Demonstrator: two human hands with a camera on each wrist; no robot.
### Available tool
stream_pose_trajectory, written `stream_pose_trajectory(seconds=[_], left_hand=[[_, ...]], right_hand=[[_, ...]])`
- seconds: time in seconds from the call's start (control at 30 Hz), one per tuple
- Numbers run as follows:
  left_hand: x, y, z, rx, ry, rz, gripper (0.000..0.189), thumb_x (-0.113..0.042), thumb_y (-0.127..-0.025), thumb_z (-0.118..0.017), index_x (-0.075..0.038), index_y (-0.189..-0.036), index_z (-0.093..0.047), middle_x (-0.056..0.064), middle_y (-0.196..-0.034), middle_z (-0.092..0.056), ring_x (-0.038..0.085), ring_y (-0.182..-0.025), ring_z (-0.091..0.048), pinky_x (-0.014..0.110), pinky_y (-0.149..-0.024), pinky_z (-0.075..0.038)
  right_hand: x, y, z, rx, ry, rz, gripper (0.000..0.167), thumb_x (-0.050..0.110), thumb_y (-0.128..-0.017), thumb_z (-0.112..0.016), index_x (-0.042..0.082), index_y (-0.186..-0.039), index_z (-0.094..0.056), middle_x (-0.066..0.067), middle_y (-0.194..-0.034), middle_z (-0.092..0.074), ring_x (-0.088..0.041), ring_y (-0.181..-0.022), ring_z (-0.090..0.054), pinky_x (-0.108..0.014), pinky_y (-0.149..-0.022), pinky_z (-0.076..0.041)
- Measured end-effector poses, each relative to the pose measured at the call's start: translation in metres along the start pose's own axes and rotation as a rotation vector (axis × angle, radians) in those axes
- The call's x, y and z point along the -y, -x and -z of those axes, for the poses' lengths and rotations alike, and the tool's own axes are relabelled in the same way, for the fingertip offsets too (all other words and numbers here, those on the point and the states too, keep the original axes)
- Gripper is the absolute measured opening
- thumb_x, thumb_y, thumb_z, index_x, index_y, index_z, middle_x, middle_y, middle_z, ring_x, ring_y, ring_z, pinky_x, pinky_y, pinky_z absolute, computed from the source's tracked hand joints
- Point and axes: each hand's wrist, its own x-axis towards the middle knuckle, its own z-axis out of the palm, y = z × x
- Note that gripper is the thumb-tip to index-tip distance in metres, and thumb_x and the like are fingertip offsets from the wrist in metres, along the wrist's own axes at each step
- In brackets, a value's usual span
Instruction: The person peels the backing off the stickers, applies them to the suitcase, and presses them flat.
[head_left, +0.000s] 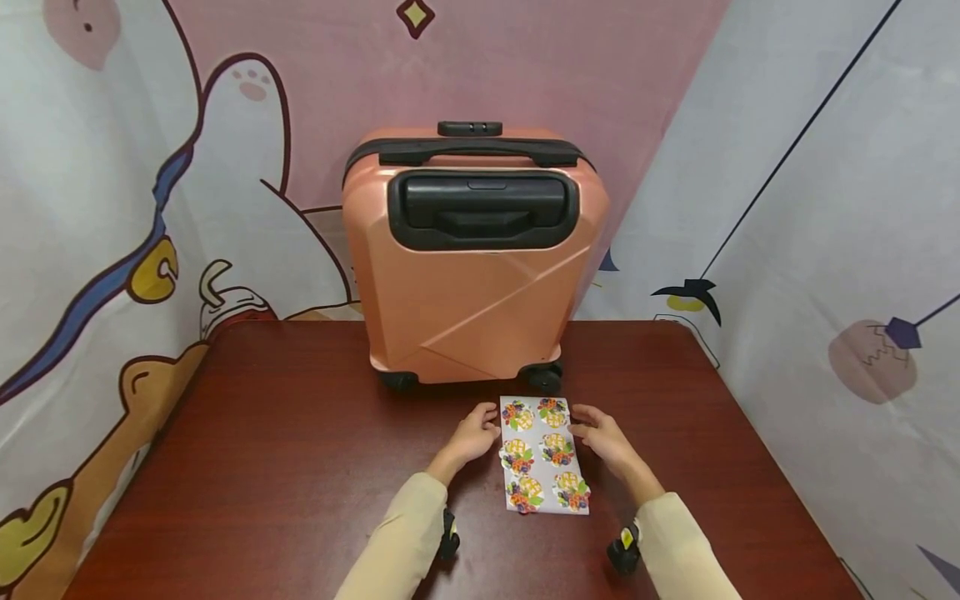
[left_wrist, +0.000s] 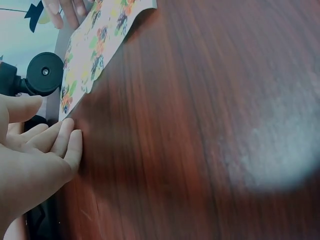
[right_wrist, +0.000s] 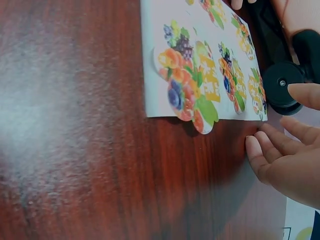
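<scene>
A white sheet of fruit-patterned stickers (head_left: 537,462) lies flat on the table, its stickers in two columns, some with edges reaching past the sheet. Beside its upper left edge is my left hand (head_left: 472,435), fingers loosely extended. In the left wrist view, the fingertips of that left hand (left_wrist: 37,155) come right up to a corner of the sheet (left_wrist: 82,60); contact is hard to tell. On the opposite side, my right hand (head_left: 607,442) has relaxed fingers by the upper right edge. The right wrist view has this right hand (right_wrist: 295,155) near a sheet corner, holding nothing.
An orange hard-shell suitcase (head_left: 480,300) with black handles stands upright on the table just behind the sheet. One black wheel (head_left: 545,378) is close to the sheet's top edge. The brown wooden table (head_left: 285,467) extends to both sides. A printed cloth (head_left: 300,125) hangs behind.
</scene>
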Motion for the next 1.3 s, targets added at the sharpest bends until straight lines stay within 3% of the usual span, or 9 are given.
stream_pose_trajectory(seconds=[0.37, 0.8, 1.03, 1.3], left_hand=[[-0.004, -0.006, -0.005, -0.010, -0.020, 0.027, 0.046, 0.000, -0.088, -0.050, 0.008, -0.132, -0.036, 0.024, -0.132, -0.043, 0.035, -0.112, -0.047, 0.044, -0.089, -0.041], [0.000, -0.007, 0.000, 0.012, 0.121, 0.036, 0.048, 0.002, -0.089, -0.050, 0.007, -0.134, -0.032, 0.026, -0.133, -0.040, 0.038, -0.114, -0.042, 0.046, -0.091, -0.039], [0.000, -0.006, 0.005, -0.045, 0.177, -0.039, 0.044, 0.011, -0.086, -0.048, 0.008, -0.129, -0.037, 0.027, -0.126, -0.045, 0.039, -0.111, -0.045, 0.041, -0.086, -0.044], [-0.003, -0.006, 0.008, -0.183, 0.196, -0.075, 0.039, 0.012, -0.080, -0.059, 0.006, -0.117, -0.051, 0.022, -0.105, -0.058, 0.033, -0.095, -0.057, 0.031, -0.071, -0.050]], right_hand=[[-0.002, -0.012, -0.001, -0.005, -0.056, -0.025, 0.046, 0.007, -0.089, -0.054, -0.007, -0.131, -0.039, -0.028, -0.129, -0.044, -0.032, -0.111, -0.047, -0.042, -0.081, -0.041], [0.000, -0.011, -0.003, -0.028, -0.088, 0.005, 0.040, 0.005, -0.087, -0.056, -0.008, -0.124, -0.047, -0.025, -0.119, -0.052, -0.023, -0.097, -0.054, -0.038, -0.076, -0.042], [0.002, -0.010, -0.003, -0.054, -0.116, 0.046, 0.036, -0.002, -0.084, -0.056, -0.008, -0.119, -0.051, -0.024, -0.110, -0.055, -0.014, -0.082, -0.057, -0.034, -0.071, -0.044], [0.015, -0.004, -0.005, -0.117, -0.171, 0.088, 0.035, -0.009, -0.080, -0.058, -0.012, -0.115, -0.052, -0.022, -0.096, -0.054, -0.015, -0.075, -0.052, -0.030, -0.065, -0.046]])
